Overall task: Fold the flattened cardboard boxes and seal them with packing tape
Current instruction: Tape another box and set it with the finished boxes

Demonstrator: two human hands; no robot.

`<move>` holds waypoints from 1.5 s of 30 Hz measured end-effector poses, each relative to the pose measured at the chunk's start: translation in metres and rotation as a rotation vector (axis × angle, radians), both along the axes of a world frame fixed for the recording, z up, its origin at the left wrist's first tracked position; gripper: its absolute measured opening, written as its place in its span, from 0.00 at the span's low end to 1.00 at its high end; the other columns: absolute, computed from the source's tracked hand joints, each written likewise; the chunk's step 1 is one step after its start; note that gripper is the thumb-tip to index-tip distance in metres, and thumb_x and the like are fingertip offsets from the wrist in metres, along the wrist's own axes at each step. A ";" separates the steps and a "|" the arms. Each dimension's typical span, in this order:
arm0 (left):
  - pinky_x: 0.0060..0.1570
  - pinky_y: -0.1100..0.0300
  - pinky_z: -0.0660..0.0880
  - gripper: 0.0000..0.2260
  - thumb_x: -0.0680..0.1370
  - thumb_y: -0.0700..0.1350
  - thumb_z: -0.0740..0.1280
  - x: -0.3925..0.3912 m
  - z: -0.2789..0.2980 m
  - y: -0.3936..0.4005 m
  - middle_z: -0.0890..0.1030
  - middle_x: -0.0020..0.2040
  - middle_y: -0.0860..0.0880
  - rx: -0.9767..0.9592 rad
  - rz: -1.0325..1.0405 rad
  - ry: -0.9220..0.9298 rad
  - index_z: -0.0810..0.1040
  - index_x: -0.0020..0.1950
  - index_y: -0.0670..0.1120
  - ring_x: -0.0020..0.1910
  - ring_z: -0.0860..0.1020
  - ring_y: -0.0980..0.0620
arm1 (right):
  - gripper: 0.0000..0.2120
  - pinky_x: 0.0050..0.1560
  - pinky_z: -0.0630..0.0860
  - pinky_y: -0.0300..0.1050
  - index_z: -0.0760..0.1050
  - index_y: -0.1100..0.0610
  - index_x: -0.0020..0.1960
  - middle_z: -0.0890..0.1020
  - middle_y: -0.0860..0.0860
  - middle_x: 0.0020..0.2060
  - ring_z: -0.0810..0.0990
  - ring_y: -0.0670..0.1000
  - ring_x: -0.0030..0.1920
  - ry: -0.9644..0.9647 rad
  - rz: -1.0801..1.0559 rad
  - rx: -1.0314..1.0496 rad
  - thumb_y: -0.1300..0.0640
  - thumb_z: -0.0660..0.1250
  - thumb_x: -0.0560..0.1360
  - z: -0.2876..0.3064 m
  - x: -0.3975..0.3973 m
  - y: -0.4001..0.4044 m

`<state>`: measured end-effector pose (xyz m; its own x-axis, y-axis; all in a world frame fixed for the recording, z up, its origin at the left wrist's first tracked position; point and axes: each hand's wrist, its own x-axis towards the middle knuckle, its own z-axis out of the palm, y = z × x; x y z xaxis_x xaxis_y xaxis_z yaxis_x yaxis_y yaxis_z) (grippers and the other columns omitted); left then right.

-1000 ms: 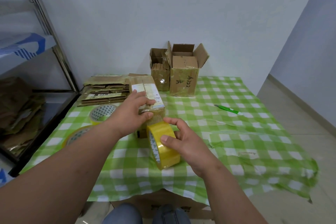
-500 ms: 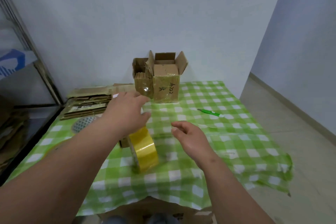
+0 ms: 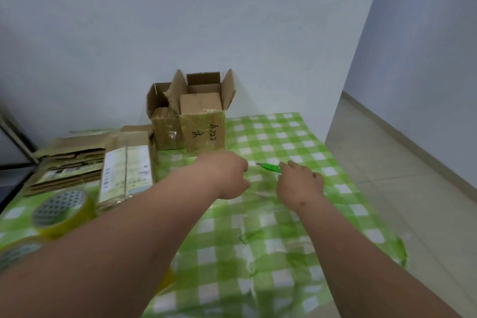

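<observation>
The cutter (image 3: pixel 269 168) is reached for by the right hand (image 3: pixel 300 183), fingers curled at its handle; whether it is grasped cannot be told. The left hand (image 3: pixel 227 175) appears clenched, empty. The box (image 3: pixel 126 173) lies left, beside the tape (image 3: pixel 60 210). Next, the tape is to be cut.

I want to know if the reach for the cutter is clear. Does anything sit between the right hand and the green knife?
Nothing visible does. The right hand is right at the near end of the green knife, which lies on the checked tablecloth. The left hand is beside it, to the left of the knife's tip, not across the path.
</observation>
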<state>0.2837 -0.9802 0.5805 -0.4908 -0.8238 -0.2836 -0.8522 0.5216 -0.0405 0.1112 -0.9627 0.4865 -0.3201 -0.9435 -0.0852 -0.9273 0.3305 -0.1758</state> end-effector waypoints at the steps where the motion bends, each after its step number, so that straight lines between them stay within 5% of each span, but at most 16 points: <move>1: 0.62 0.50 0.71 0.22 0.82 0.58 0.58 -0.003 -0.003 -0.004 0.70 0.72 0.50 0.009 0.003 -0.009 0.66 0.75 0.55 0.68 0.71 0.45 | 0.19 0.68 0.62 0.60 0.67 0.49 0.69 0.73 0.49 0.64 0.71 0.56 0.66 0.006 -0.003 0.019 0.57 0.54 0.79 -0.003 -0.003 -0.006; 11: 0.66 0.49 0.65 0.22 0.82 0.58 0.57 0.009 -0.011 -0.007 0.69 0.73 0.50 -0.002 0.008 -0.079 0.66 0.76 0.55 0.70 0.69 0.45 | 0.08 0.58 0.61 0.54 0.69 0.51 0.47 0.70 0.51 0.48 0.72 0.55 0.54 -0.031 -0.099 -0.020 0.63 0.58 0.72 -0.009 0.012 -0.010; 16: 0.64 0.50 0.69 0.23 0.81 0.60 0.59 0.045 0.004 0.008 0.70 0.73 0.52 -0.079 0.040 0.030 0.67 0.75 0.57 0.70 0.70 0.47 | 0.15 0.55 0.62 0.51 0.69 0.50 0.58 0.69 0.47 0.45 0.70 0.51 0.44 -0.190 -0.074 -0.116 0.63 0.59 0.74 0.009 0.036 0.013; 20: 0.65 0.48 0.70 0.22 0.79 0.60 0.63 0.100 0.019 0.025 0.73 0.71 0.51 -0.205 0.161 0.162 0.71 0.72 0.57 0.68 0.72 0.47 | 0.13 0.52 0.59 0.50 0.66 0.48 0.56 0.75 0.46 0.36 0.71 0.46 0.36 -0.413 0.012 -0.188 0.63 0.56 0.75 0.032 0.072 0.039; 25: 0.65 0.49 0.70 0.21 0.75 0.58 0.69 0.173 0.017 0.051 0.75 0.66 0.48 -0.317 0.325 0.401 0.77 0.66 0.53 0.66 0.71 0.46 | 0.03 0.54 0.61 0.52 0.64 0.42 0.54 0.75 0.44 0.32 0.75 0.45 0.38 -0.540 0.229 -0.281 0.49 0.54 0.81 0.051 0.124 0.066; 29: 0.63 0.51 0.70 0.26 0.73 0.65 0.68 0.205 -0.003 0.073 0.73 0.64 0.47 -0.289 0.418 0.513 0.78 0.66 0.54 0.64 0.73 0.46 | 0.07 0.54 0.58 0.51 0.68 0.41 0.55 0.75 0.44 0.35 0.74 0.46 0.40 -0.464 0.349 -0.329 0.50 0.53 0.83 0.056 0.153 0.078; 35: 0.35 0.60 0.68 0.27 0.71 0.66 0.70 0.209 -0.031 0.094 0.74 0.40 0.57 -0.162 0.521 0.730 0.75 0.66 0.56 0.43 0.77 0.53 | 0.11 0.54 0.55 0.50 0.74 0.39 0.58 0.77 0.45 0.46 0.75 0.48 0.52 -0.292 0.403 -0.397 0.50 0.56 0.82 0.056 0.182 0.084; 41: 0.49 0.50 0.80 0.29 0.67 0.55 0.79 0.186 -0.048 0.100 0.83 0.47 0.49 0.056 0.722 1.203 0.67 0.60 0.52 0.44 0.83 0.50 | 0.13 0.59 0.54 0.52 0.76 0.39 0.62 0.77 0.45 0.51 0.73 0.49 0.58 -0.134 0.379 -0.429 0.49 0.58 0.82 0.054 0.189 0.082; 45: 0.43 0.50 0.81 0.25 0.70 0.50 0.78 0.185 -0.052 0.101 0.83 0.52 0.44 0.331 0.860 1.426 0.67 0.58 0.51 0.41 0.85 0.45 | 0.14 0.60 0.54 0.52 0.76 0.38 0.63 0.76 0.44 0.50 0.73 0.49 0.59 -0.095 0.403 -0.435 0.49 0.58 0.82 0.057 0.187 0.077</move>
<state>0.4684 -0.8788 0.5282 0.0348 -0.9686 -0.2462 -0.1327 -0.2487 0.9595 0.2980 -0.8860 0.5439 0.0605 -0.9437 0.3251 -0.9384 -0.1649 -0.3038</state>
